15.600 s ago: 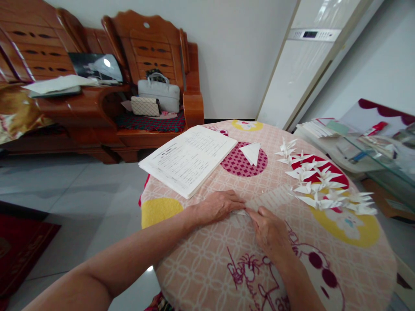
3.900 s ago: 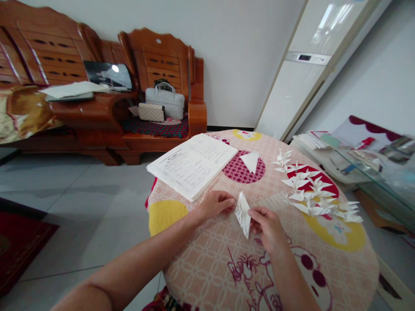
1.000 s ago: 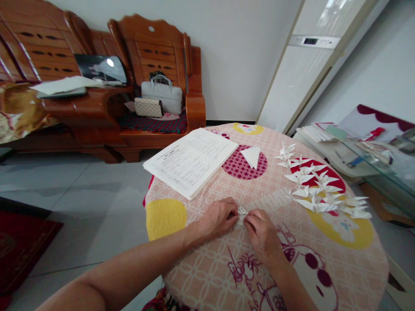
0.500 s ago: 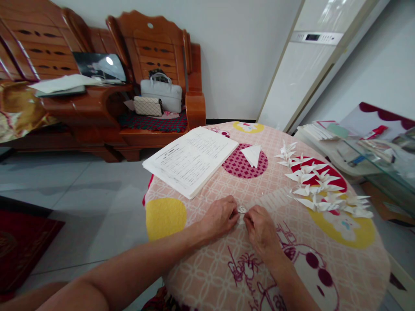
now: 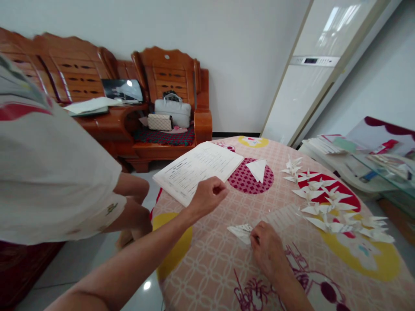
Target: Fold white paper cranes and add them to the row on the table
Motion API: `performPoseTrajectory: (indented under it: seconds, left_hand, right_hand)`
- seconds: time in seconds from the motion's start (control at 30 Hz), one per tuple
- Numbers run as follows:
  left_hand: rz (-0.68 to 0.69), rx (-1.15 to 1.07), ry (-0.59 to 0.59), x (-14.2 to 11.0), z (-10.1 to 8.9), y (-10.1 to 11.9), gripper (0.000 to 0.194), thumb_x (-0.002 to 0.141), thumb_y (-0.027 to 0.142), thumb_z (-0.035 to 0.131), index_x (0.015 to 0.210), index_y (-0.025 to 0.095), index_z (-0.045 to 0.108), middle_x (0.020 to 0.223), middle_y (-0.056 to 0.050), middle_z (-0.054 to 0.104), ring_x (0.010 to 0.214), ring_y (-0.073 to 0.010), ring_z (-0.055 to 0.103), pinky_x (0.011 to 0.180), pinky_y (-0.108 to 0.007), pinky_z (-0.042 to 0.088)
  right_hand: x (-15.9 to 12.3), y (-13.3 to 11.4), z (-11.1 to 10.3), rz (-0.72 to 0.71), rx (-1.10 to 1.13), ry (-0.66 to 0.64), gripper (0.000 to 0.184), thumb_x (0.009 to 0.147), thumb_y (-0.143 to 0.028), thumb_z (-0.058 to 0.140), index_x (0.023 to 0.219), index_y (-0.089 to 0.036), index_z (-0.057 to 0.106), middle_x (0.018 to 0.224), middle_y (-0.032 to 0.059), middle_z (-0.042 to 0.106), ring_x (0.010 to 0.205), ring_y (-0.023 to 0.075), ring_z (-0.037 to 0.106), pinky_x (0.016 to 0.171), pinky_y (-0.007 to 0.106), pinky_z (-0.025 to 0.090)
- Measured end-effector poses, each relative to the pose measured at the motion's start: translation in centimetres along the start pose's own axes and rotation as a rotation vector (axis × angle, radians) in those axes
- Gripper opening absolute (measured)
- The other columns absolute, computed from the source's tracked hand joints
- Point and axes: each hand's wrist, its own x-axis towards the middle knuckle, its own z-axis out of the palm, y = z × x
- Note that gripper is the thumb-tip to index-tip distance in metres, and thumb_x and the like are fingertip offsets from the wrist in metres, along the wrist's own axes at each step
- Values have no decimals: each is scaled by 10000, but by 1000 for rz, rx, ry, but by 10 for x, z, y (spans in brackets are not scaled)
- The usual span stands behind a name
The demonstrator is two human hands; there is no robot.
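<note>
One folded paper [image 5: 239, 233] lies nearer the table's [image 5: 207, 263] left edge, clamped in the right hand's [image 5: 264, 246] fingers, probably for steadiness; the left hand [image 5: 209, 194] hovers, curled, fingertip contact unclear. Paper cranes [image 5: 327, 203] stand rightward, seemingly out of the way.

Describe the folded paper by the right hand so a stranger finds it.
Find the round, cloth-covered table. On it, the right hand touches a folded paper. Unlike the spread-winged paper cranes and white triangles, it lies against a hand.
</note>
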Motion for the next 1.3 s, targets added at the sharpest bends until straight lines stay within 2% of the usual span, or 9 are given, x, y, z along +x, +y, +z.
performPoseTrajectory:
  seconds: [0.07,0.1,0.2,0.23,0.4,0.53,0.73,1.03,1.3]
  left_hand:
    - [86,-31,-111,1,-1,1,78,777,167,592,727,144,648,733,-11,648,666,-106,578,646,-211,452]
    - [108,-48,-91,1,-2,2,72,776,163,592,773,148,663,769,-15,662,682,-106,592,670,-216,464]
    - [37,-53,200,2,-6,5,155,809,194,578,923,151,674,841,-31,679,732,-119,613,713,-234,484]
    - [29,-62,190,1,-6,7,155,811,199,579,922,147,674,842,-32,681,725,-119,612,704,-231,484]
    - [139,-72,-390,-21,18,16,117,783,132,587,785,153,703,728,-8,665,649,-99,576,616,-196,422]
    - [166,-15,-566,-44,48,13,145,732,95,619,823,154,716,779,-20,667,719,-117,587,655,-199,418]
    - [82,13,-535,-55,61,5,102,731,111,616,765,157,699,790,-24,622,734,-121,574,650,-197,408]
    - [149,29,-574,-39,60,7,76,752,122,607,756,148,679,779,-23,615,733,-124,564,666,-207,406]
    - [113,-14,-510,-54,65,12,104,735,93,585,724,140,677,861,-41,611,741,-117,570,665,-200,424]
  right_hand:
    - [1,-1,0,16,5,-26,231,743,0,480,609,-183,520,708,47,545,728,189,514,668,289,365]
    - [1,-2,-1,20,9,-37,233,748,2,480,609,-180,524,709,46,546,734,187,517,672,286,365]
    - [1,-2,-2,22,16,-46,224,763,-10,496,615,-174,536,723,47,549,756,190,523,692,284,370]
    - [1,-2,-2,23,17,-46,217,764,-13,501,620,-171,540,730,49,550,763,192,523,697,284,370]
    - [0,-2,-4,25,74,-50,214,746,11,499,637,-167,546,737,44,549,774,190,523,705,280,368]
    - [0,-3,-5,33,101,-26,212,766,-7,497,645,-173,548,741,46,552,772,191,522,708,279,375]
    - [-2,-4,-7,42,154,-19,202,785,-37,508,647,-180,543,744,42,549,776,191,518,716,284,380]
    - [-1,1,-7,56,184,-28,185,775,-58,518,643,-181,554,732,39,553,760,188,534,703,286,385]
    - [-3,-5,-11,70,211,-7,203,781,-51,509,639,-182,572,746,37,557,772,181,531,726,288,393]
